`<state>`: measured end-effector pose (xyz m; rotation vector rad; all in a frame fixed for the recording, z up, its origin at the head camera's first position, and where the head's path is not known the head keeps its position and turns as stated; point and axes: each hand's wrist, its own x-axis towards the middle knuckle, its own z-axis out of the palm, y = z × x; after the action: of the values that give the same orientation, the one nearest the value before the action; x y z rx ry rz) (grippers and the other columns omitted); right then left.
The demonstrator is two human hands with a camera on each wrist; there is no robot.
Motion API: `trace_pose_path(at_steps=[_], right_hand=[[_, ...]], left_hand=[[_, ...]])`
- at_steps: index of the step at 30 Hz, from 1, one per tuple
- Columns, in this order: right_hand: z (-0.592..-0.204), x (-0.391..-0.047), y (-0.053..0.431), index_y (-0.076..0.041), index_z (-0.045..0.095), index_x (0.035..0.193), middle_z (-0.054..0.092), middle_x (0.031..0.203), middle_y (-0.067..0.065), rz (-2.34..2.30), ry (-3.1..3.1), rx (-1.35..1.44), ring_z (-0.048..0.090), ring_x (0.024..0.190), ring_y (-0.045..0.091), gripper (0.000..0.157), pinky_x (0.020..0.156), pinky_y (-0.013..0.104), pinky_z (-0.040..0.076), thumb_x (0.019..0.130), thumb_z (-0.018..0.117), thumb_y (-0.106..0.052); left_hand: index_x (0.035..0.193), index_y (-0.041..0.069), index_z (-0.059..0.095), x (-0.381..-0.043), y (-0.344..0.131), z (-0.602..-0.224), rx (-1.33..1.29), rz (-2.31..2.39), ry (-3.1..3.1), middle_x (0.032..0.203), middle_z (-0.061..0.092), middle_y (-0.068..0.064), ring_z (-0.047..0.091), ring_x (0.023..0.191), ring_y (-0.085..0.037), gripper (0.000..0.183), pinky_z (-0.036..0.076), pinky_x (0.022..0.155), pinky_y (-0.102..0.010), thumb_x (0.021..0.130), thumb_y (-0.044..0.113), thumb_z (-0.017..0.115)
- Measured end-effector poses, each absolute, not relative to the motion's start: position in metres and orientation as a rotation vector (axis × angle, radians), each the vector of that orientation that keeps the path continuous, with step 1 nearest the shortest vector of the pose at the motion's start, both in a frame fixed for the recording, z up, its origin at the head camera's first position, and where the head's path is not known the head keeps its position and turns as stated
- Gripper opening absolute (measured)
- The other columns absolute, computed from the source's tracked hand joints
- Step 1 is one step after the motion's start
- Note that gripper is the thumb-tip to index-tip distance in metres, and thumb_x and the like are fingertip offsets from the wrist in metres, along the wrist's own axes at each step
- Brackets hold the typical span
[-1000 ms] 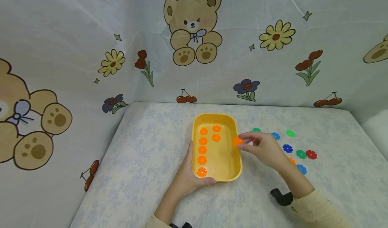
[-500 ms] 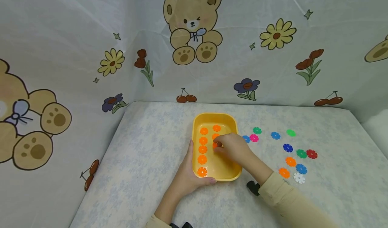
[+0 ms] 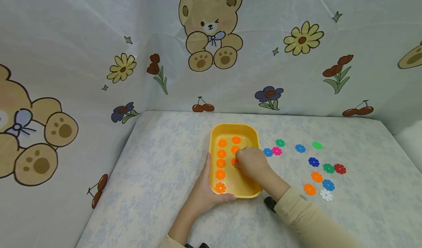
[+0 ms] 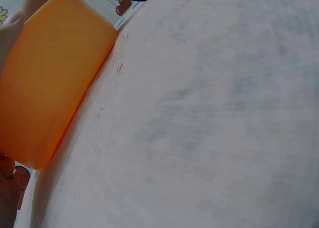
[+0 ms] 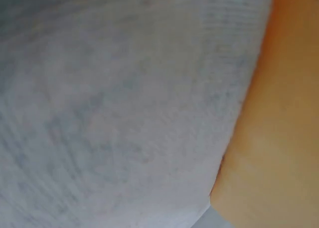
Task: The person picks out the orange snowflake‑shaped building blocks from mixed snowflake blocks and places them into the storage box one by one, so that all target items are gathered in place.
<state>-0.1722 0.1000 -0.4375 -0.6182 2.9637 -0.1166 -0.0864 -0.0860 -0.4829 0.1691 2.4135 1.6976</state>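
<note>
A yellow plastic tray stands on the table, its outer wall large in the left wrist view. My left hand grips its near left corner, thumb along the front rim and fingers against the left side. Orange flower-shaped discs lie in a column along the tray's left side. To their right a second, shorter column starts with another orange disc. Inside the tray, my right hand has curled fingers at the lowest orange disc of that column; the hand partly covers it, and its fingertips are hidden.
Right of the tray, loose discs are scattered on the table: a pink disc, a dark blue disc, a red disc, a white disc, two orange discs and several others. A bear-patterned cloth hangs behind.
My right hand carried an orange disc from the tray's right rim leftward to the bottom of the second column. Over the last half second it has shifted only slightly. My left hand stays put.
</note>
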Motion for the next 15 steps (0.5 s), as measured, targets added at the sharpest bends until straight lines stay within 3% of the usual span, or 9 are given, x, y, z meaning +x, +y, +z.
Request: trace_pose_path(at_steps=[6,9,15], right_hand=[[-0.426,-0.167,0.105,-0.013,0.074,0.086,0.062,0.070,-0.004,-0.302,2.929,-0.584,0.053,0.064,0.015,0.016,0.061,0.027,0.050,0.088,0.076,-0.029],[-0.413,-0.161,0.119,-0.012,0.077,0.100,0.068,0.079,-0.004,-0.478,2.956,-0.580,0.056,0.068,0.013,0.022,0.064,0.027,0.052,0.086,0.077,-0.030],[-0.399,-0.147,0.175,-0.011,0.075,0.111,0.073,0.089,-0.002,-0.596,3.039,-0.547,0.054,0.064,0.011,0.029,0.057,0.025,0.050,0.089,0.075,-0.028]], left_hand=[[0.155,0.047,-0.010,-0.086,-0.085,-0.483,0.168,1.700,2.407,0.167,0.008,0.013,0.026,0.149,-0.014,0.140,0.026,0.120,-0.052,0.061,0.046,0.094],[0.156,0.044,-0.010,-0.086,-0.084,-0.483,0.167,1.695,2.407,0.167,0.008,0.012,0.026,0.149,-0.015,0.140,0.026,0.119,-0.053,0.061,0.046,0.094],[0.157,0.043,-0.009,-0.086,-0.085,-0.482,0.155,1.688,2.425,0.167,0.007,0.010,0.022,0.151,-0.018,0.142,0.023,0.119,-0.056,0.059,0.046,0.095]])
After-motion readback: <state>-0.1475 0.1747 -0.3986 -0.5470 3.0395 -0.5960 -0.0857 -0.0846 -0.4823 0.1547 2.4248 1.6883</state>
